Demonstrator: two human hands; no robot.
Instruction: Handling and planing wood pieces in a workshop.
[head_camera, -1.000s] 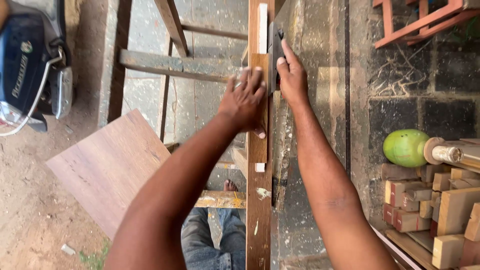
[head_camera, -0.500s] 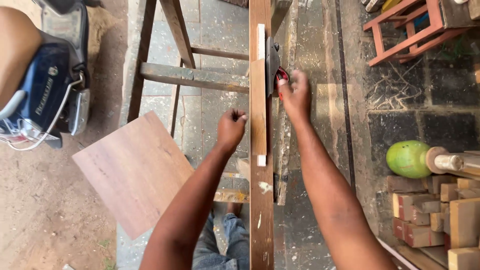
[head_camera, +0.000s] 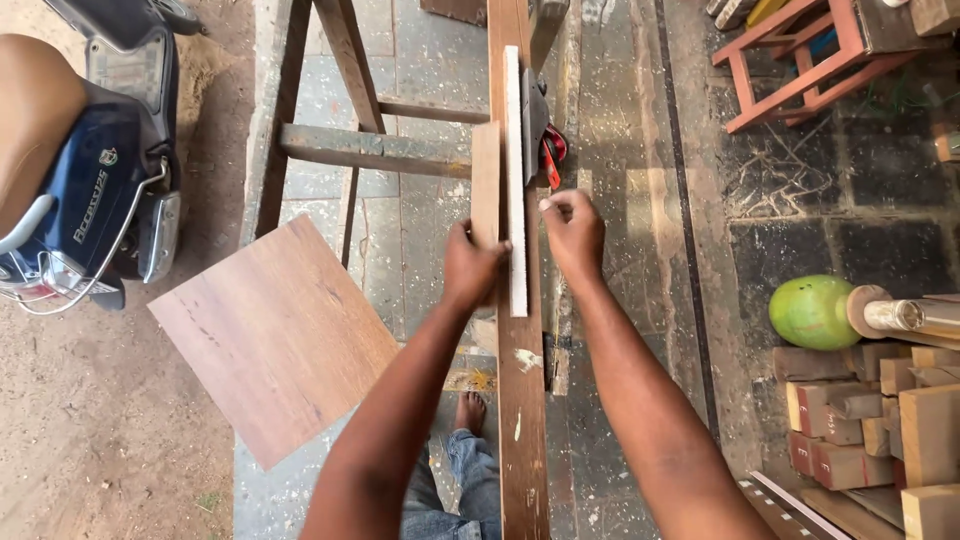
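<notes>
Both hands have slid back toward the person since a moment ago, and the left hand (head_camera: 470, 265) is now gripping a short brown wooden strip (head_camera: 485, 185). Its fingers are closing around the near end of that strip, holding it flat on the long brown wooden beam (head_camera: 522, 420) that is serving as the worktop. The right hand (head_camera: 572, 232) is curling up, with thumb and finger pinching together just beside a long pale white strip (head_camera: 515, 180). Whether it is pinching something tiny is too hard to see. The two strips are lying side by side along the beam, the brown one on the left and touching the white one. A dark metal tool with a red part (head_camera: 543, 145) is sitting right next to the white strip, a little past the right hand.

Under the beam, a wooden trestle frame (head_camera: 350, 150) is standing on the grey stone floor (head_camera: 640, 150). A flat brown wooden board (head_camera: 275, 335) is lying to the left. A dark blue scooter (head_camera: 90, 190) is parking at the far left. On the right, a round green fruit (head_camera: 812, 312) is resting near a stack of small wooden blocks (head_camera: 880, 420), and a red wooden stool (head_camera: 800, 60) is standing farther away.
</notes>
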